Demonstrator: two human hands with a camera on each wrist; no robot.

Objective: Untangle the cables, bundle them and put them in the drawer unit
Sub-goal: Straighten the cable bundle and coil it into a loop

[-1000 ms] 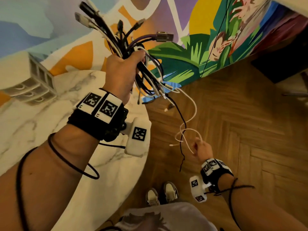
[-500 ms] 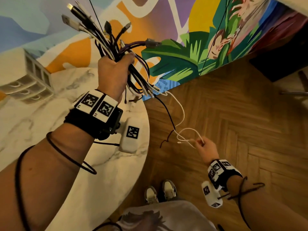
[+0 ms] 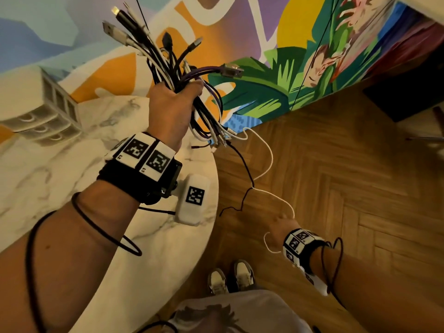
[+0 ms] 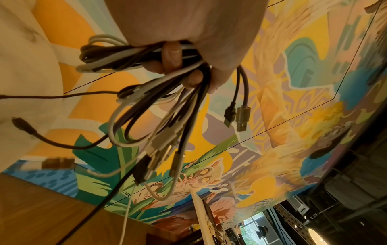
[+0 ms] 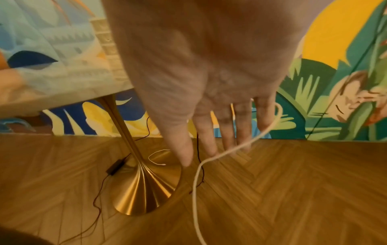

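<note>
My left hand (image 3: pixel 168 109) is raised above the table edge and grips a thick tangle of black, white and purple cables (image 3: pixel 168 61), plugs fanning out above and below the fist (image 4: pixel 188 33). From the cable tangle (image 4: pixel 146 99) a thin white cable (image 3: pixel 266 164) and a thin black cable (image 3: pixel 247 174) hang toward the floor. My right hand (image 3: pixel 281 222) is low over the floor with its fingers (image 5: pixel 226 132) straight. The white cable (image 5: pixel 230 152) loops round the little finger and lies across the other fingers. The white drawer unit (image 3: pixel 45 109) stands on the table at the far left.
The round marble table (image 3: pixel 48 169) is on my left, its brass pedestal base (image 5: pixel 144 187) on the herringbone wood floor. A short white cable (image 5: pixel 157 157) and a black adapter (image 5: pixel 115 165) with thin wires lie by the base. A painted wall is ahead; my shoes (image 3: pixel 230 280) are below.
My right hand has moved down and toward my body, drawing the white cable out longer, and its fingers have gone from a pinch to straight. The left hand has stayed raised with the bundle.
</note>
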